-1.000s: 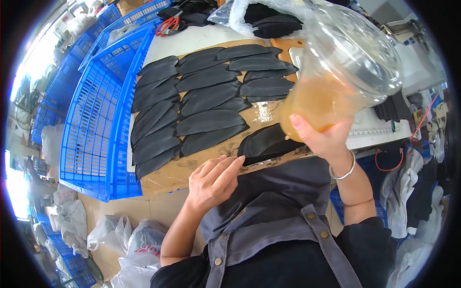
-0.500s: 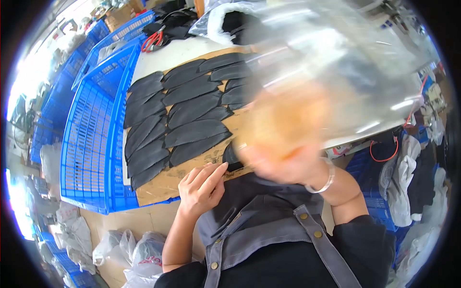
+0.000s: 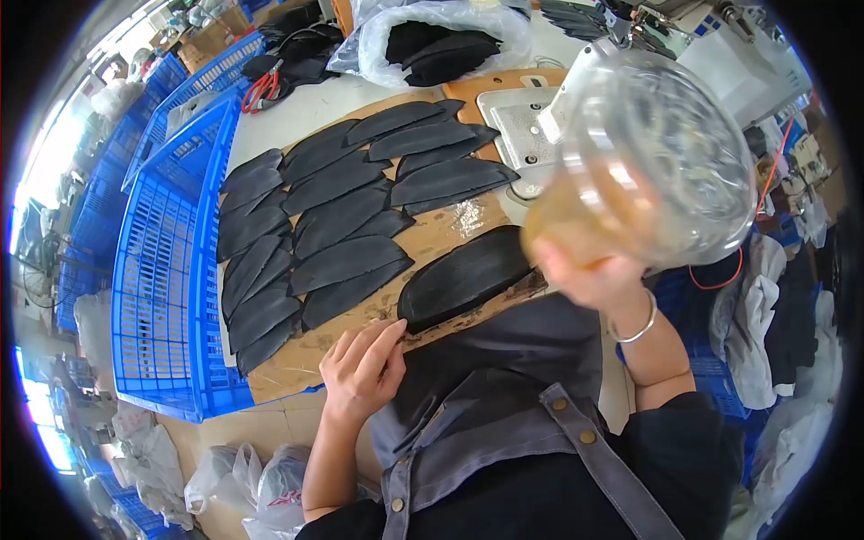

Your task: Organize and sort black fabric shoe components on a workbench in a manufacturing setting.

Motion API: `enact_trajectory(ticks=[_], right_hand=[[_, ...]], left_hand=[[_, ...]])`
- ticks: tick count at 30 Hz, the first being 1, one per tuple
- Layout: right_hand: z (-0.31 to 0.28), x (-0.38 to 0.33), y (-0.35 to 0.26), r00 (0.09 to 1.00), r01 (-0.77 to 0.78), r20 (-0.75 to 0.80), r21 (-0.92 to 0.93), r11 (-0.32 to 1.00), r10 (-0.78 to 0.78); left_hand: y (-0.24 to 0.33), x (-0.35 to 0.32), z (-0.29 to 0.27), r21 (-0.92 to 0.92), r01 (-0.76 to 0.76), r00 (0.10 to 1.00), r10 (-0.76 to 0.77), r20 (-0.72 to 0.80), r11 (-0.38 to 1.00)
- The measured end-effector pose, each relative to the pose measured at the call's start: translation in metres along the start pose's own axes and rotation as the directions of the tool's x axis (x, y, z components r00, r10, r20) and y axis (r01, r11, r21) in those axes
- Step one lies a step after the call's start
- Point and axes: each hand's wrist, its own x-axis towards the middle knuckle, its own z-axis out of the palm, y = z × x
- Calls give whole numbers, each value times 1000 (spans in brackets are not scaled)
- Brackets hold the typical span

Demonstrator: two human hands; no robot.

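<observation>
My right hand (image 3: 589, 274) is closed round the amber-coloured end of a large clear jar (image 3: 670, 157), held tilted above the right part of the work surface. Motion blurs the grip slightly. Under and left of the jar, a curved black piece (image 3: 463, 274) lies on a brown cardboard sheet (image 3: 360, 346). My left hand (image 3: 363, 367) rests at the sheet's near edge, its fingers together and loosely bent, fingertips at the piece's left end. Several similar black pieces (image 3: 351, 261) lie in overlapping columns farther up the cardboard. A wet, shiny patch shows on the cardboard beyond the single piece.
A blue plastic crate (image 3: 162, 297) stands left of the table. Behind the cardboard are red-handled scissors (image 3: 261, 90) and a clear bag (image 3: 360, 58) holding black pieces. A sewing machine's metal plate (image 3: 517, 126) lies beyond the jar. White plastic bags (image 3: 279, 486) sit on the floor.
My right hand and the jar have come down and to the right, uncovering the single black piece and the sewing machine plate. My left hand stays at the cardboard's near edge.
</observation>
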Motion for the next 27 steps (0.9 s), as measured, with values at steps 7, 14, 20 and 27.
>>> enact_trajectory(ticks=[7,14,20,27], right_hand=[[-41,-33,57,707,-284,-537,380,880,460],[-34,-71,86,557,-237,-165,908,346,814],[-33,-74,87,631,-280,-144,874,396,763],[-37,-77,89,653,-276,-127,878,391,747]], left_hand=[[29,61,-10,5,34,999,-34,-18,999],[56,120,25,-66,-6,931,29,363,998],[57,135,32,-49,67,907,-40,420,997],[47,143,31,-141,229,854,-129,503,963]])
